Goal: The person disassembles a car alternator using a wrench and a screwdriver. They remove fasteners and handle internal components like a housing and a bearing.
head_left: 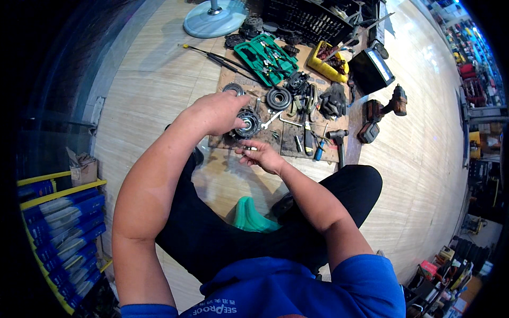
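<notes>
Near the board's left front corner lies a dark round pulley-like part (248, 123) with a shiny ring at its centre. My left hand (214, 112) reaches over its left side, thumb on its face and index finger along the far edge; the other fingers are hidden. Just in front of it, my right hand (261, 156) has its fingers curled round a small light metal piece (250, 149), too small to name. A bearing-like ring (233, 89) sits beyond my left hand. To the right are a second dark pulley (278, 98) and a wrench (270, 121).
On the stained cardboard (289, 139) lie a hammer (337, 139), a blue-handled screwdriver (319, 150), dark gloves (333, 100) and an opened green tool case (266, 60). A yellow tray (327, 62) stands behind. Right of the board is a cordless drill (389, 103). A green stool (249, 216) shows between my legs.
</notes>
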`<act>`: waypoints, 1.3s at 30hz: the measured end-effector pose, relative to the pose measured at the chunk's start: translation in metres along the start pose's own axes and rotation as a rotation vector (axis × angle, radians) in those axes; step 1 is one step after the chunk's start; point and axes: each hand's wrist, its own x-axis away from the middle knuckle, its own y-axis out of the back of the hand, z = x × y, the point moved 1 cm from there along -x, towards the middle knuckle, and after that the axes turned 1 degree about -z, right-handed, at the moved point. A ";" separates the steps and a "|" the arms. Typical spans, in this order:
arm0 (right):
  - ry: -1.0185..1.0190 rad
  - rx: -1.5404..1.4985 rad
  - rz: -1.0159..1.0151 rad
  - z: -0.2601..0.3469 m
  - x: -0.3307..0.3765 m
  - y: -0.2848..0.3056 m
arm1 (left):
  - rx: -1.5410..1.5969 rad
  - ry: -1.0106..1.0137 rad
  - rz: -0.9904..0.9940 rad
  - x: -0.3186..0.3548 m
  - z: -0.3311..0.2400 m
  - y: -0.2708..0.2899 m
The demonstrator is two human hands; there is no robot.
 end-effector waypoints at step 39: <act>0.273 1.003 -0.319 0.003 -0.007 -0.028 | 0.022 0.004 0.045 0.001 -0.004 0.002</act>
